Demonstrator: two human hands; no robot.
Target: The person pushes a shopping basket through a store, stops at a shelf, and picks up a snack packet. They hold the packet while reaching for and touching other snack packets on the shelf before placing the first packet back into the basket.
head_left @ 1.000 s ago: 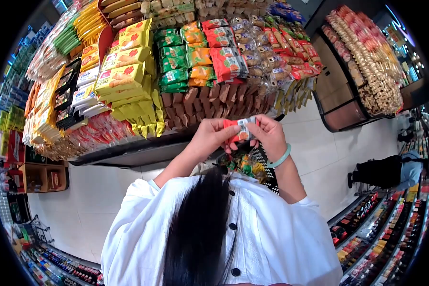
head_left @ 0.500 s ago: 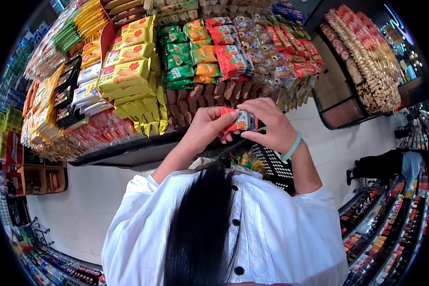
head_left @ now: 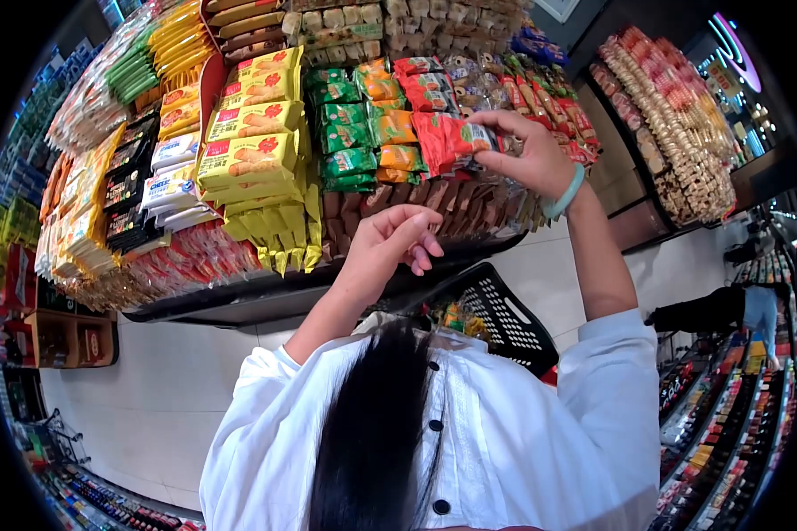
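My right hand (head_left: 533, 157), with a pale green band at the wrist, reaches over the snack display. Its thumb and fingers close on the grey end of a red snack packet (head_left: 456, 142), which lies on the row of red packets. Nearer my body, my left hand (head_left: 390, 241) hangs in front of the brown packets (head_left: 354, 199), fingers loosely curled together and nothing in them. Orange packets (head_left: 398, 159) and green packets (head_left: 347, 164) lie left of the red ones. Below my hands is a black shopping basket (head_left: 505, 323) holding colourful packages, partly hidden by my hair and shirt.
Yellow biscuit packs (head_left: 246, 164) are stacked left of the green packets. A second snack stand (head_left: 673, 115) is at the right. Another person's dark-clothed legs (head_left: 704, 310) show near the right-hand shelves (head_left: 717, 425). Tiled floor (head_left: 133, 389) lies at lower left.
My right hand has moved up and right to the red packets, with the small red and grey packet leaving the space between my hands. My left hand has let go of it.
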